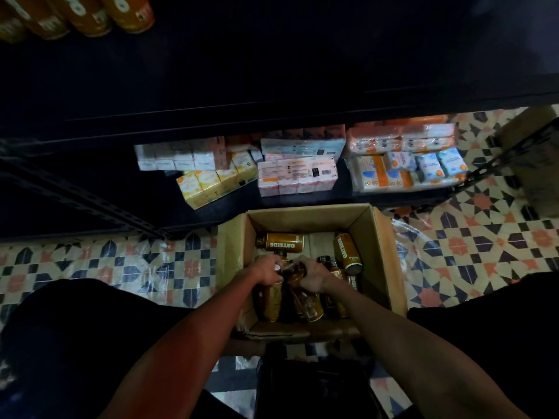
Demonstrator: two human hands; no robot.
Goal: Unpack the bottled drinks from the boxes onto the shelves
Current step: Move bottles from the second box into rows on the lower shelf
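An open cardboard box (384, 252) stands on the patterned tile floor (90, 267), directly in front of the dark metal shelving (211, 86). Inside the box lie several brown Oatside bottles: one (281, 242) on its side along the box's far wall, one (348, 252) tilted near the box's right wall, and a loose cluster toward the near wall.

Both hands are inside the box, meeting over that cluster. The left hand (267, 269) is curled around the top of a bottle (270, 300) that hangs below it. The right hand (314, 275) is closed on the neck of another bottle (308, 305), which slants toward the box's near wall. How firmly either hand grips cannot be judged; the light is poor and the fingers overlap.

Above the box, the lowest shelf holds packs of tissues (298, 176). Orange bottles (90, 13) stand on an upper shelf, far left of the box.

Risks, as judged:
- Bottles held by neck or cap alone may slip during the lift.
- The two held bottles are close together and may knock.
- Bottles lying loose in the box may roll once the neighbours are removed.
- The shelf edge above the box could catch a rising bottle.
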